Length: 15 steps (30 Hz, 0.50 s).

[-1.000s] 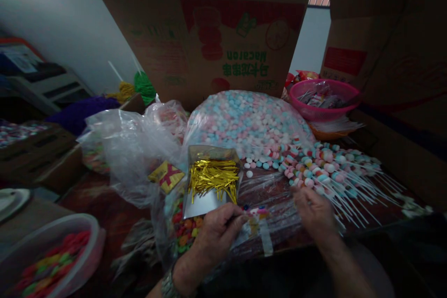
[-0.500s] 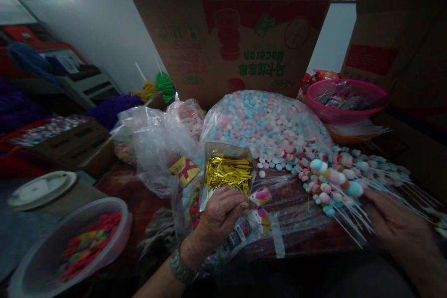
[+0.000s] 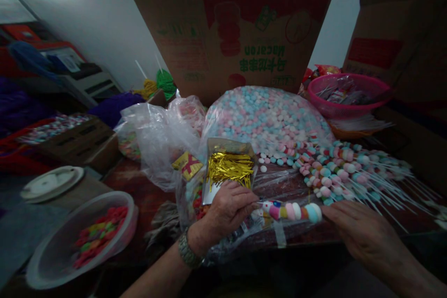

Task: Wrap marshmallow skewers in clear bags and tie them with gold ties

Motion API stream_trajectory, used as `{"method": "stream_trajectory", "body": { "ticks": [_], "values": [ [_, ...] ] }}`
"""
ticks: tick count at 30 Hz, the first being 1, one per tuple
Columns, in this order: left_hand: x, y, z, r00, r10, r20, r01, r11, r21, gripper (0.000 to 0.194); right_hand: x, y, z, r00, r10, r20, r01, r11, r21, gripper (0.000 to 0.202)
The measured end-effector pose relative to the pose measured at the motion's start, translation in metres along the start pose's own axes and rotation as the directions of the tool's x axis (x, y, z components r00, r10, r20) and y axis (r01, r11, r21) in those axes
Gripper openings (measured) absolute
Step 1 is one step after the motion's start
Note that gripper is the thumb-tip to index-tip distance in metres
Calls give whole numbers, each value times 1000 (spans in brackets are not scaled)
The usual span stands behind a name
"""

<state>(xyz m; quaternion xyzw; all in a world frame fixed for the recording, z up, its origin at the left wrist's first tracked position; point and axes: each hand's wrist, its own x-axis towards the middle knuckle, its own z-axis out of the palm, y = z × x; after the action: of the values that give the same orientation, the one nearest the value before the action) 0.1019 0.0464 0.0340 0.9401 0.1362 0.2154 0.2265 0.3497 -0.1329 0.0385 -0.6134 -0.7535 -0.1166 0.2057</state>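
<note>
A skewer of coloured marshmallows (image 3: 296, 212) in pink, white, yellow and blue lies level between my hands. My right hand (image 3: 363, 228) has its fingers together at the skewer's blue and white end; the stick is hidden there. The skewer's other end is at the mouth of a printed clear plastic bag (image 3: 272, 208), which my left hand (image 3: 228, 207), wearing a metal watch (image 3: 188, 249), pinches at the edge. Right behind my left hand stands an open box of gold twist ties (image 3: 230, 167). Several more marshmallow skewers (image 3: 344, 172) are piled beyond my right hand.
A big clear bag of loose marshmallows (image 3: 265, 116) sits against a tall cardboard box (image 3: 223, 70). To the left is a translucent bowl (image 3: 38, 260) with red, yellow and green candy. A pink basket (image 3: 352, 107) stands at the back right.
My right hand has moved left from the pile, bringing a marshmallow skewer to the bag at my left hand. The left hand stays nearly in place, pinching the bag.
</note>
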Motion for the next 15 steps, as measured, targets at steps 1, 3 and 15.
{"method": "stream_trajectory", "body": {
  "ticks": [1,3,15],
  "values": [
    [1,1,1,1000,8,26,-7,1000,-16,23,0,-1,3,1000,21,17,-22,999,32,26],
    [3,2,7,997,-1,72,4,999,-40,29,0,-4,8,997,65,37,-68,993,93,26],
    [11,7,41,905,-204,372,276,949,-152,33,21,-27,20,932,97,350,-173,966,191,22]
  ]
}}
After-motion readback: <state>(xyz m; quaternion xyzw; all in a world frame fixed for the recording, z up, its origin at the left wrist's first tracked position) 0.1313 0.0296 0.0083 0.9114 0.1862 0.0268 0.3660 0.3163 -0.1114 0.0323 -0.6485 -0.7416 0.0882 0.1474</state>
